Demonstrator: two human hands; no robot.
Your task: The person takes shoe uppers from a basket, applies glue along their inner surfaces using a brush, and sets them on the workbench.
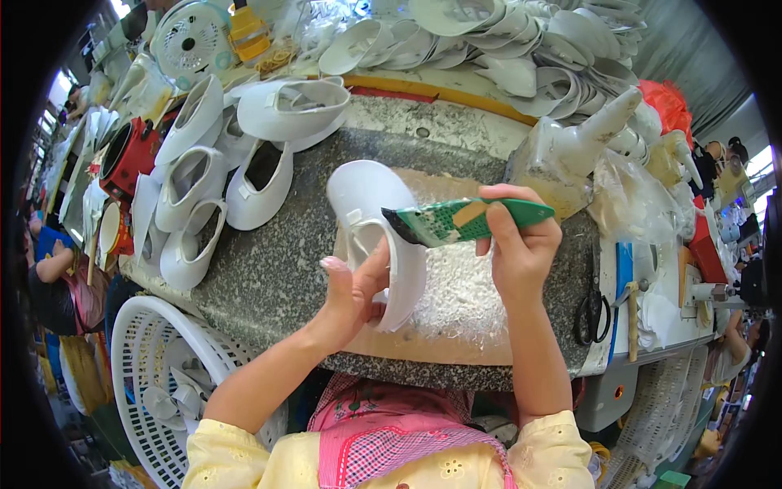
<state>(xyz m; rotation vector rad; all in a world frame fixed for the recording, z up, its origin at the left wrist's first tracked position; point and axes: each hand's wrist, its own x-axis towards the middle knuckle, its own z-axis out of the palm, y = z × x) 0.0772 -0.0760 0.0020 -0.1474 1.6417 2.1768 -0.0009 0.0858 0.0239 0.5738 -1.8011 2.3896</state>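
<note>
The left hand (350,293) holds a white shoe upper (371,187) above the white-smeared board (464,346) — fingers tucked inside its opening, thumb standing apart. It looks light and flexible, probably easily creased or smudged; the inner collar seems a sound hold. The right hand (525,244) has its fingers closed round a green brush (440,224), dark bristles by the collar. Room on the speckled surface (297,220) lies leftward, before the grouped uppers (261,196) — scissors (591,318) flank the right; piled pieces (456,20) line the far edge.
</note>
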